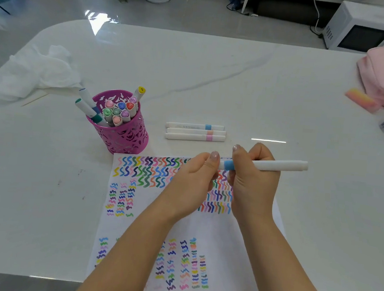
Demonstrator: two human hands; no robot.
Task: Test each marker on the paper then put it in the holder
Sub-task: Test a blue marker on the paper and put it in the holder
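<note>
Holder (126, 137) holds markers (117, 113); hands (253, 178) grip one.

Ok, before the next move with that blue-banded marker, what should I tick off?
1. Marker secured: the right grip holds the blue-banded marker by its barrel and the left grip pinches its left end. Ok.
2. Cap off: the left end is hidden behind fingers. Cannot tell.
3. Space for a test stroke: the paper has a bare patch in its middle. Ok.
4. Room in the pink holder: part of its far inner wall shows above the markers. Probably ok.
5. Waiting markers: three lie side by side, apart from the hands. Ok.
</note>
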